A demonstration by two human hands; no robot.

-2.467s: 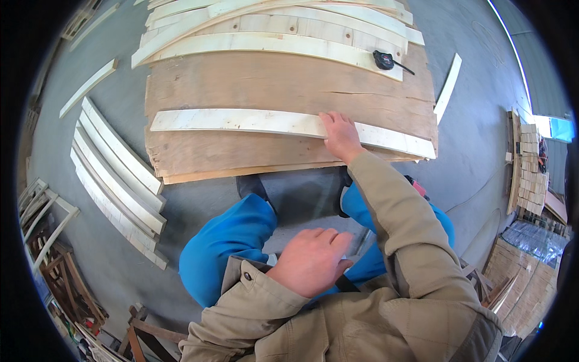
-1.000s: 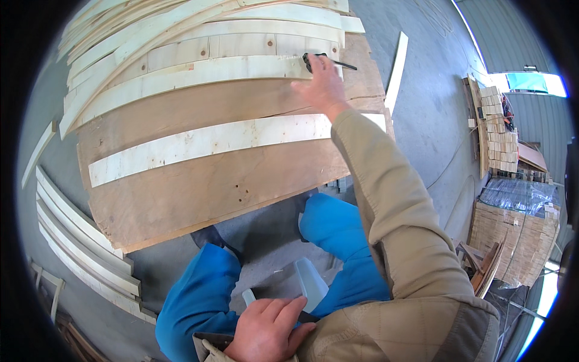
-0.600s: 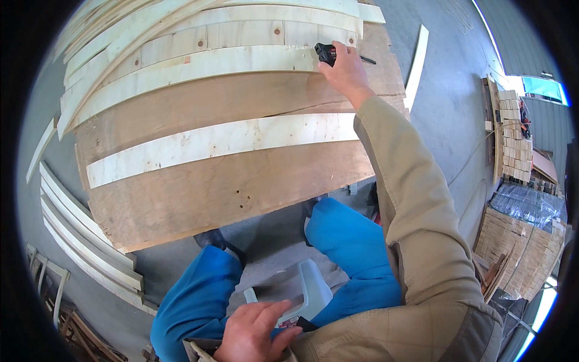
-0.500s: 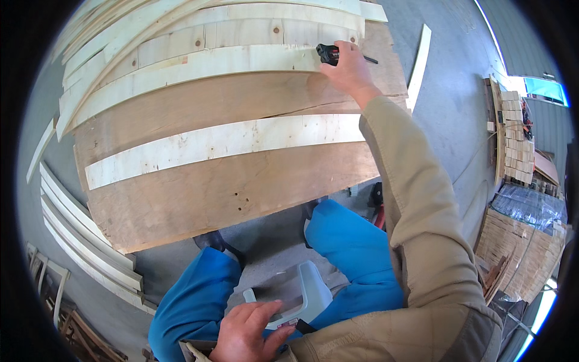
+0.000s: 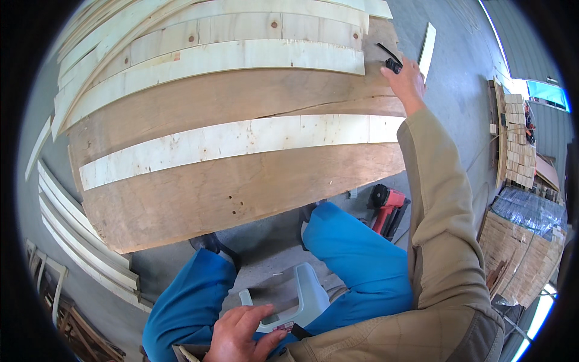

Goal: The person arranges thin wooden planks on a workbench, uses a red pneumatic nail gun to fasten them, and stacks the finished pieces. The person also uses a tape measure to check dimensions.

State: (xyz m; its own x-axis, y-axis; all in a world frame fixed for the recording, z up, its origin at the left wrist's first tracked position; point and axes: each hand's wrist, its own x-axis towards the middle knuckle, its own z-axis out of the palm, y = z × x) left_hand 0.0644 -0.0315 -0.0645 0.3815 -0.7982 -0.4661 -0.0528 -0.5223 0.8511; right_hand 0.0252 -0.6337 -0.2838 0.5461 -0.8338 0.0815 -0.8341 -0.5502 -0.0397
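Hold steady the compact black tape measure (image 5: 394, 65) out at 2 o'clock

Take 12 as straight away from me and the middle of the brown plywood worktop (image 5: 181, 205) as the centre of the dial. My right grip (image 5: 409, 83) is closed around the tape measure at 2 o'clock, by the worktop's right edge, just past the end of the nearest of the layered, pale, curved wooden boards (image 5: 241, 57) that fill 10 to 1. I cannot tell whether the case touches the plywood. A thin black tail (image 5: 389, 52) sticks out from it toward 11, and I see no blade drawn out.

To handle it well, I would pinch the case by its sides, leave the mouth clear of my fingers, and mind that tail so it does not snag on a board end. My tan sleeve (image 5: 446, 199) hides the 3 o'clock end of the single white, gently curved wooden strip (image 5: 241, 139); I judge it best to lift the elbow, lest the cuff nudge that strip askew.

My left grip (image 5: 240, 332) is slack at 6 o'clock, fingers loosely bent, with nothing in it that I can see; it could steady the strip's near edge. At 4 o'clock a red-and-black tool (image 5: 389, 202), seemingly a nail gun, lies on the floor, so I would watch my footing there
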